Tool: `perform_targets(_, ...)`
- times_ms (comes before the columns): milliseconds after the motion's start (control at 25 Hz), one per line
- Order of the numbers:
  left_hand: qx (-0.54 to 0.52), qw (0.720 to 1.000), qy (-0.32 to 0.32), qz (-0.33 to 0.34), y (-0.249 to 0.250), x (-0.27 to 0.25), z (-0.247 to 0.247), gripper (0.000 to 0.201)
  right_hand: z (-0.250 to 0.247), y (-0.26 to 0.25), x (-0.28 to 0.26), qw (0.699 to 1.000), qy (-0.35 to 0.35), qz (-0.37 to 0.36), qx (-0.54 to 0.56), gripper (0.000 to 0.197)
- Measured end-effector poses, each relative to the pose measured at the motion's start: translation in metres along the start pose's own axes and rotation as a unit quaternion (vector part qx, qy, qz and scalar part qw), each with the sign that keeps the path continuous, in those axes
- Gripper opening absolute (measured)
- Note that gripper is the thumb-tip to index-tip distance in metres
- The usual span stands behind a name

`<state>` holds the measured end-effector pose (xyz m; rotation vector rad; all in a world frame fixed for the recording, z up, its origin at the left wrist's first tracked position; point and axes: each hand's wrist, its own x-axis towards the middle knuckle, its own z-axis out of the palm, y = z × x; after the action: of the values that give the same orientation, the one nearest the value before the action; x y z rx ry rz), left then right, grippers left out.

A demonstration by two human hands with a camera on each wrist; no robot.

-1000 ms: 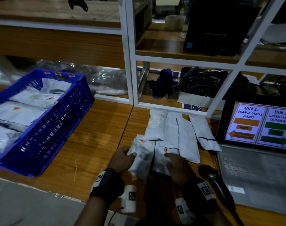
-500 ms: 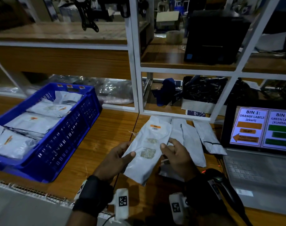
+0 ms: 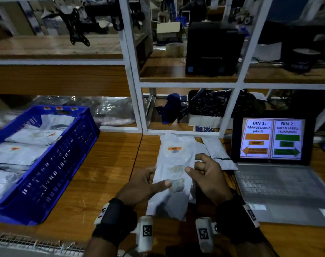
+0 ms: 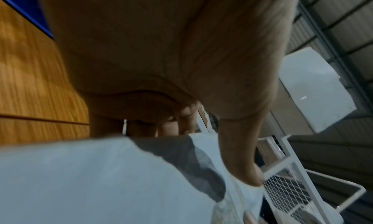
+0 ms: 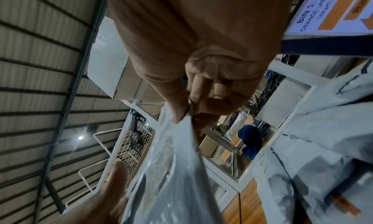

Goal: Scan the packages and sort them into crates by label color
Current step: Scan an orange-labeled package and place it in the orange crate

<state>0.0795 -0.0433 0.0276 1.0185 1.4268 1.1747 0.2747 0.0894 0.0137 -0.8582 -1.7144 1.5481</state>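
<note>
Above the wooden desk (image 3: 106, 175), both hands pinch a grey plastic mailer package (image 3: 173, 175), fingers curled on its edges, orange label (image 3: 174, 148) facing up for reading.

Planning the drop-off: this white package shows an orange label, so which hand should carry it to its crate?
Probably the left hand. It already pinches the white plastic package, and the blue plastic crate holding orange-labelled packages sits on its side.

The room is dim; the laptop screen (image 3: 272, 139) glows brightest, washing out its own text. Shelf posts bow near the head view's edges. Both wrist views are soft, with the left hand (image 4: 161, 55) smeared by blur.
</note>
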Motion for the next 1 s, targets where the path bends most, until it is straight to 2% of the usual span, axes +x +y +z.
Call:
perform_targets(80,0.042,0.999,-0.001,0.022,-0.007,0.008,0.014,0.034,-0.011,0.0,-0.003,0.998,0.055,0.022,-0.035,0.014)
perform_targets(120,0.059,0.998,0.015,0.03,-0.01,0.011,0.021,0.029,-0.02,0.002,-0.005,0.992,0.091,0.055,-0.063,0.01)
perform_targets(160,0.077,0.996,0.035,0.036,-0.014,0.014,0.026,0.024,-0.033,0.009,-0.006,0.978,0.124,0.105,-0.132,0.017)
perform_targets(200,0.094,0.993,0.052,0.039,-0.018,0.017,0.031,0.02,-0.048,0.017,-0.008,0.947,0.139,0.169,-0.236,0.027)
perform_targets(280,0.102,0.991,0.075,0.043,-0.026,0.023,0.039,0.025,-0.078,0.046,-0.019,0.848,0.122,0.293,-0.424,0.037)
perform_targets(320,0.091,0.991,0.086,0.043,-0.031,0.027,0.043,0.03,-0.089,0.061,-0.024,0.812,0.111,0.338,-0.463,0.041)
perform_targets(360,0.076,0.992,0.097,0.041,-0.034,0.029,0.047,0.033,-0.096,0.078,-0.028,0.798,0.101,0.365,-0.469,0.043)
perform_targets(520,0.029,0.991,0.126,0.033,-0.047,0.042,0.066,0.041,-0.111,0.102,-0.04,0.823,0.121,0.35,-0.43,0.018)
perform_targets(640,0.009,0.99,0.139,0.039,-0.051,0.049,0.08,0.04,-0.119,0.092,-0.045,0.854,0.073,0.323,-0.401,0.012)
perform_targets(720,-0.003,0.989,0.145,0.041,-0.054,0.055,0.089,0.038,-0.126,0.08,-0.047,0.888,0.059,0.315,-0.331,0.012)
perform_targets(800,-0.011,0.987,0.154,0.04,-0.058,0.062,0.096,0.038,-0.131,0.064,-0.047,0.914,0.09,0.294,-0.263,0.016)
perform_targets(920,-0.017,0.986,0.161,0.044,-0.065,0.074,0.107,0.037,-0.133,0.038,-0.045,0.945,0.15,0.256,-0.138,0.034)
perform_targets(1000,-0.025,0.985,0.165,0.043,-0.066,0.079,0.117,0.039,-0.13,0.025,-0.043,0.959,0.157,0.233,-0.048,0.034)
